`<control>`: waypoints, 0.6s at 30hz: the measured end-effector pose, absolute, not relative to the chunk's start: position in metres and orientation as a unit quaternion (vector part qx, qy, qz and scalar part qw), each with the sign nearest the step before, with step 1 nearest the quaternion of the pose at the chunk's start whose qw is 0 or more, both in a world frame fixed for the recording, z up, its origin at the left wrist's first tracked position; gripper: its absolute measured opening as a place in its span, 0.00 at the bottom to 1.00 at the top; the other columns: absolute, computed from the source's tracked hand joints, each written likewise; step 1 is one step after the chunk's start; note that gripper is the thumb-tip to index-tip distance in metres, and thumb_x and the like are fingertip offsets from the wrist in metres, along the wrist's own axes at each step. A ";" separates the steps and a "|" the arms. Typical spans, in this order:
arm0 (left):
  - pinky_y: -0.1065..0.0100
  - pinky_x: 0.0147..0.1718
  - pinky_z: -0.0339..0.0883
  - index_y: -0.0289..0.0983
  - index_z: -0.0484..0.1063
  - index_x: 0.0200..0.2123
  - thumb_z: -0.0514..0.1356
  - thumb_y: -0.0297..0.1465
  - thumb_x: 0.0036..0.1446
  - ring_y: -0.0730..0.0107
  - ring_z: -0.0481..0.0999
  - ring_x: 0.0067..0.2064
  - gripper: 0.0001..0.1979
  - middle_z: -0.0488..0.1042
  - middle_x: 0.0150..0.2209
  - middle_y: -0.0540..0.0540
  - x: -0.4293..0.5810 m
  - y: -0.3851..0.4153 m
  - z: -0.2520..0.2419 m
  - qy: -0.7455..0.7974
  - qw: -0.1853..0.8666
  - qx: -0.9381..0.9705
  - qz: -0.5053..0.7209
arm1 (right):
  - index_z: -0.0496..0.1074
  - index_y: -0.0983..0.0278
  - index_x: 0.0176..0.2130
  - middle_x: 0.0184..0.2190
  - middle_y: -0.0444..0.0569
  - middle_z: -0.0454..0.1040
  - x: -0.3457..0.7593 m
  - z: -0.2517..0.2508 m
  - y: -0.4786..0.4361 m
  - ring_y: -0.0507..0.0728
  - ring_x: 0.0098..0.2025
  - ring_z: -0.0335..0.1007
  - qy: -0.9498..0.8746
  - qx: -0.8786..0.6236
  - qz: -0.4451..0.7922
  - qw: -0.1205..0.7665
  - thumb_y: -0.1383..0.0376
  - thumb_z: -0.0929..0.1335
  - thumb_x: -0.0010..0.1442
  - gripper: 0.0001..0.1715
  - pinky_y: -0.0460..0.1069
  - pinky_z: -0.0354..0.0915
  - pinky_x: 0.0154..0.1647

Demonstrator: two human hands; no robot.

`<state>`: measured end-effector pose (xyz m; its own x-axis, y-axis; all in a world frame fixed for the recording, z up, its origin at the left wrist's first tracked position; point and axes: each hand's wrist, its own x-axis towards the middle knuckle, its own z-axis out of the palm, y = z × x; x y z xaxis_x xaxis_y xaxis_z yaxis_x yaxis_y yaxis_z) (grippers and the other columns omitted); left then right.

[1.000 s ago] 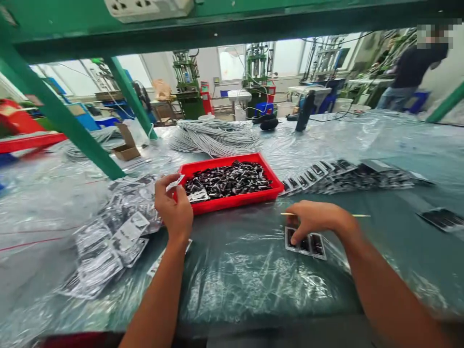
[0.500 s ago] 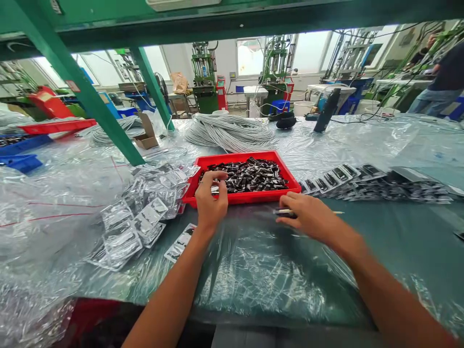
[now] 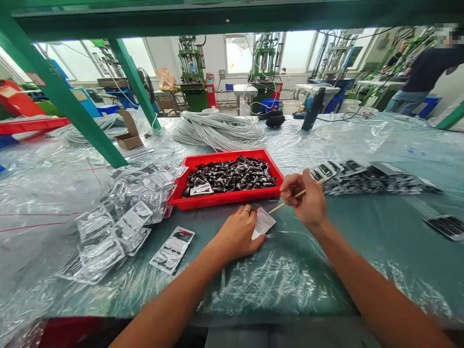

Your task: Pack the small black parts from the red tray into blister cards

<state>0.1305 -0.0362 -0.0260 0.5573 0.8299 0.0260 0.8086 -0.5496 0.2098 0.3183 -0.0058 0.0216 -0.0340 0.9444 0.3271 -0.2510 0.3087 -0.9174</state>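
pouch (image 3: 263, 222) flat on table, 6 o'clock of tray (image 3: 224, 199) | left hand (image 3: 237, 233) pins its near end, pinch or press cannot tell | right hand (image 3: 307, 199) clamped on stick (image 3: 281, 206), tip at pouch edge | step, judged: opening pouch; next needs steady tip entry | since earlier: left off tray, right lifted stick

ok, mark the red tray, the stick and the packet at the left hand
red tray (image 3: 224, 199): head view, on its front wall.
stick (image 3: 277, 208): head view, on the bare shaft near its lower tip.
packet (image 3: 264, 221): head view, on the uncovered right end.
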 end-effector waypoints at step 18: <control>0.53 0.54 0.66 0.32 0.67 0.53 0.63 0.42 0.57 0.50 0.69 0.53 0.26 0.66 0.51 0.35 0.132 -0.033 -0.027 0.468 0.157 0.867 0.065 | 0.54 0.63 0.14 0.12 0.37 0.44 0.299 0.000 0.000 0.45 0.13 0.36 -0.459 -0.325 0.587 0.582 0.39 0.68 0.55 0.38 0.45 0.37 0.15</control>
